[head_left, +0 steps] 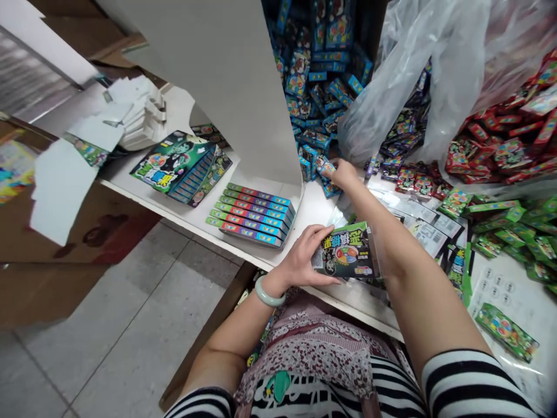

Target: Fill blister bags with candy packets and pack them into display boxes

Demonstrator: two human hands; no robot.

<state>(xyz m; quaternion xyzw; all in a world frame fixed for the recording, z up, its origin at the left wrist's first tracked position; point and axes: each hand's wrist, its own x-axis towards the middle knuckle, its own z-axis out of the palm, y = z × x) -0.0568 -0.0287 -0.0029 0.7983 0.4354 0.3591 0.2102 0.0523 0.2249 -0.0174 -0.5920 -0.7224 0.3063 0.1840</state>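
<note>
My left hand (304, 255) grips a stack of small green-and-black toy boxes (348, 252) at the near edge of the white table (183, 212). My right hand (342, 173) reaches far forward and closes on a small blue box (325, 166) at the foot of a heap of blue boxes (317, 87). A jade bangle (267, 295) sits on my left wrist.
A stack of narrow coloured boxes (252, 213) lies to the left. A green display box (178, 165) stands behind it. A white board (230, 75) leans upright. Red boxes (509, 133), green boxes (517, 232) and a clear plastic bag (439, 75) fill the right side.
</note>
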